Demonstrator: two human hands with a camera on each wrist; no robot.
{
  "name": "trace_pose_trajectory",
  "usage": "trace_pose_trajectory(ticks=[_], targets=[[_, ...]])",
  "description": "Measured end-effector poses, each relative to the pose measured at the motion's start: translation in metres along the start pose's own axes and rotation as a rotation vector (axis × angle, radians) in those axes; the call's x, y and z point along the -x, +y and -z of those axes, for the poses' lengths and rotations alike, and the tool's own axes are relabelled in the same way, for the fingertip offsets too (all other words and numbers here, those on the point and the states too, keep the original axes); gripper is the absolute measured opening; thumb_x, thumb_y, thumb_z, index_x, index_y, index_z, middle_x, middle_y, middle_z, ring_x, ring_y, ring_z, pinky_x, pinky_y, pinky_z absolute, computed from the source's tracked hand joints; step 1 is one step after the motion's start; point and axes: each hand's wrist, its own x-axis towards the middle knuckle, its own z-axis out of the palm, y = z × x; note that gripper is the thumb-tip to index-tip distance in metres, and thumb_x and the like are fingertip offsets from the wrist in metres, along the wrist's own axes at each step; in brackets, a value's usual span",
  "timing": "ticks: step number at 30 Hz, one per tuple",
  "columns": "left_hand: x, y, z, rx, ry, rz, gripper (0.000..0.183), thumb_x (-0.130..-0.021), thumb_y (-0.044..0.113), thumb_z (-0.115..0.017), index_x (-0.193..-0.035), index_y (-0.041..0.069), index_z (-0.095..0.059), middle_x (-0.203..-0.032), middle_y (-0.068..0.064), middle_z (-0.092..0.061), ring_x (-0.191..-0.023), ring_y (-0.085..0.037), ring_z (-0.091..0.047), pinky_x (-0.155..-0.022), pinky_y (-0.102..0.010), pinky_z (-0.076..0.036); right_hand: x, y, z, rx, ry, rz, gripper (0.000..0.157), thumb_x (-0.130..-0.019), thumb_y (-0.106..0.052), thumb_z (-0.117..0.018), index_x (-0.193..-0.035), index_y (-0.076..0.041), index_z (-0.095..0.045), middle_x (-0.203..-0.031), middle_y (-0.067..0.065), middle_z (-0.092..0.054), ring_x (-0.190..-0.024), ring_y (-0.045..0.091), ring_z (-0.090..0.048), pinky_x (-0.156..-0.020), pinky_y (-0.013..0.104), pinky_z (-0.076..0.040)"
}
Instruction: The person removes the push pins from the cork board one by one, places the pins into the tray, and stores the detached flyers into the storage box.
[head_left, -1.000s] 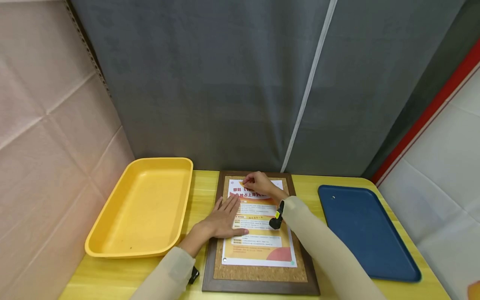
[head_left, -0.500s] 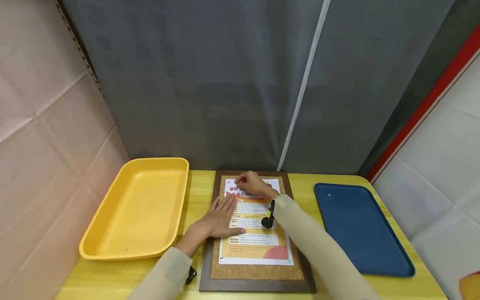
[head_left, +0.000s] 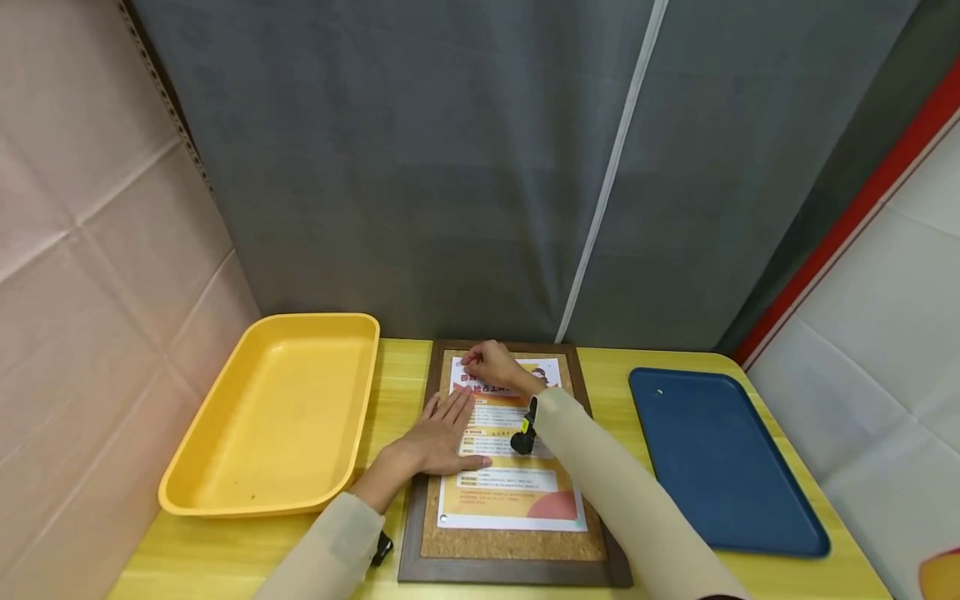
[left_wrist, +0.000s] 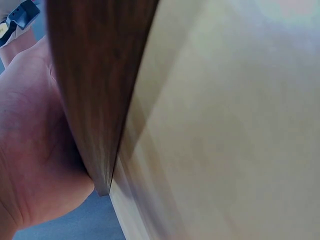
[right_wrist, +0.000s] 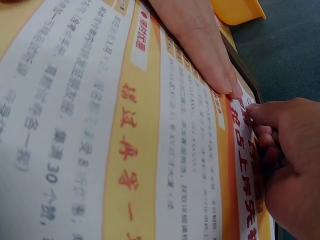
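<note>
A printed poster (head_left: 507,504) with orange and white panels lies on a brown-framed corkboard (head_left: 517,547). A small round tack (head_left: 443,518) shows at its lower left corner. My left hand (head_left: 442,437) rests flat across the poster's left side, fingers extended and thumb spread. In the left wrist view, the palm (left_wrist: 37,140) lies over the board's wooden frame (left_wrist: 95,75). My right hand (head_left: 491,365) is at the poster's upper left corner with its fingers curled. In the right wrist view, the thumb tip (right_wrist: 257,111) is right at that corner; I cannot tell what the fingers hold.
A deep yellow tray (head_left: 165,492) stands left of the board on the yellow table (head_left: 397,392). To the right lies a flat blue tray (head_left: 727,467) with a small shiny piece (head_left: 659,392) near its upper left corner. A grey curtain (head_left: 420,183) hangs behind.
My right hand has moved left along the poster's top toward its upper left corner. My left hand keeps its place on the poster. The head view has shifted slightly.
</note>
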Motion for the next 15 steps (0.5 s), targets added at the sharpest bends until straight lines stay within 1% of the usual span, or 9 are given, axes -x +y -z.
trace_pose_trajectory(ticks=[4,7,15], targets=[[-0.0017,-0.0009,-0.0027,-0.006,0.003,0.013,0.116,-0.096,0.082,-0.046,-0.170,0.004,0.000,-0.178,-0.012,0.007,-0.165,-0.027,0.006,-0.131,-0.056,0.003,-0.0005,-0.0012,-0.0001,-0.003,0.001,-0.011,0.011,-0.098,0.000,-0.071,-0.105,0.004,-0.079,-0.090,0.011,-0.076,-0.071,0.007,-0.057,-0.068,0.019,-0.048],[-0.0021,-0.0017,-0.0025,-0.004,0.002,0.012,0.117,-0.096,0.082,-0.046,-0.170,0.004,-0.001,-0.178,-0.013,0.006,-0.165,-0.028,0.005,-0.131,-0.056,0.003,-0.0018,-0.0021,-0.0010,-0.008,0.008,-0.028,0.011,-0.098,-0.001,-0.072,-0.105,0.003,-0.079,-0.091,0.012,-0.077,-0.070,0.007,-0.057,-0.067,0.020,-0.047],[0.0029,0.0002,0.0049,0.016,0.003,0.005,0.116,-0.097,0.080,-0.048,-0.170,0.001,-0.005,-0.178,-0.016,0.001,-0.165,-0.030,0.001,-0.131,-0.058,0.001,-0.0062,-0.0027,-0.0049,-0.009,0.033,-0.039,0.009,-0.097,-0.002,-0.074,-0.100,0.002,-0.080,-0.091,0.011,-0.078,-0.070,0.007,-0.059,-0.067,0.020,-0.049]])
